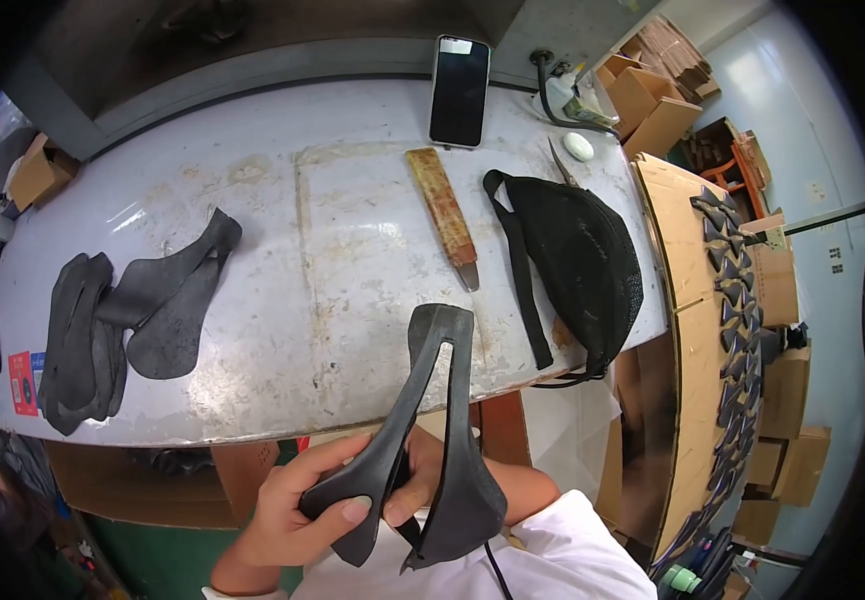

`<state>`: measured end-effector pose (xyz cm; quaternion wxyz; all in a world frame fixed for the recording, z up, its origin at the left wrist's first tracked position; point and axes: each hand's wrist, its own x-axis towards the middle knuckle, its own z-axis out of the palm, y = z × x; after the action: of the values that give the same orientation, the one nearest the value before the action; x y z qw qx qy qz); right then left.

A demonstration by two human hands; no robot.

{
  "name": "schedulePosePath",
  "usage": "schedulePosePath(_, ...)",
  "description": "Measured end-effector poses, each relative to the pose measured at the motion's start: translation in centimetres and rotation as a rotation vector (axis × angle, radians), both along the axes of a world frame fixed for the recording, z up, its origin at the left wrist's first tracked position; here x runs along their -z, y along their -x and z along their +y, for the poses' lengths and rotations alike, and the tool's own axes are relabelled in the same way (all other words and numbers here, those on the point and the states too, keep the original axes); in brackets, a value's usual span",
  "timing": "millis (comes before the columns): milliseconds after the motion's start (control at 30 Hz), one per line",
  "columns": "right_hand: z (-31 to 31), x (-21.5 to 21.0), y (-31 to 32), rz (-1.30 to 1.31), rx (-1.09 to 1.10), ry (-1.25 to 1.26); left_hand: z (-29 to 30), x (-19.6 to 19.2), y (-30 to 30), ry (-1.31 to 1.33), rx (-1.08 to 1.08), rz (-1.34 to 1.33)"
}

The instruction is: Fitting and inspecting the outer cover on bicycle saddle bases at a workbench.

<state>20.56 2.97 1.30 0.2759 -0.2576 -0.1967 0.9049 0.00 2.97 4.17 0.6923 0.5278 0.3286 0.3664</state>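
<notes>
Black forked leather piece (431, 420) gripped by fingers of both hands, left hand (298, 500), right hand (421, 480); red label (21, 380) far left.

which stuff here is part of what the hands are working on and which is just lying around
In use:
- black forked piece, held by left hand and right hand
- stack of black flat pieces

Lying about:
- phone
- wooden block
- black mesh bag
- white table

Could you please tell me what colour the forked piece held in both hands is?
Black, seen best in the head view: the forked plastic piece.
</notes>
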Motion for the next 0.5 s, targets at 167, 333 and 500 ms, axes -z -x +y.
schedulePosePath(167, -0.2, 0.9, 0.4, -0.011, 0.010, -0.104, -0.1, -0.2, -0.3, 0.012, -0.009, 0.014)
schedulePosePath(333, -0.3, 1.0, -0.7, 0.011, -0.074, -0.097, -0.1, -1.0, 0.0, 0.184, 0.061, -0.035)
schedulePosePath(500, -0.6, 1.3, -0.5, 0.359, 0.131, 0.021, 0.3, -1.6, -0.4, 0.250, 0.069, -0.083)
